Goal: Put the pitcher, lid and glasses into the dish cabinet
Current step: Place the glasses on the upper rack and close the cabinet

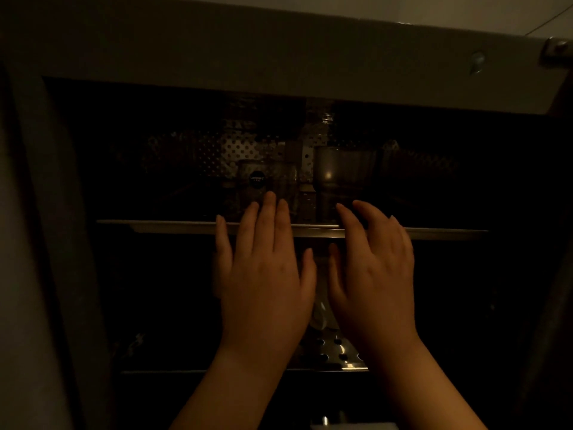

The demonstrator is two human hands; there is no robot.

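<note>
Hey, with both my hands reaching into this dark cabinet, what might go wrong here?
1. The left hand reaches close to the clear glass with a round black sticker; a nudge might tip it.
2. The right hand is near the clear glass pitcher at the thin metal shelf edge.
3. Dim light hides spacing.

two hands (263, 274) (375, 274), two glasses (257, 181) (341, 169)

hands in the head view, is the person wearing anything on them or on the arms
Nothing visible is worn: the left hand and right hand are bare, with no gloves, rings, watch or bracelet. Both forearms are bare, no sleeve showing. Fingernails are short and look unpainted in the dim light.
</note>
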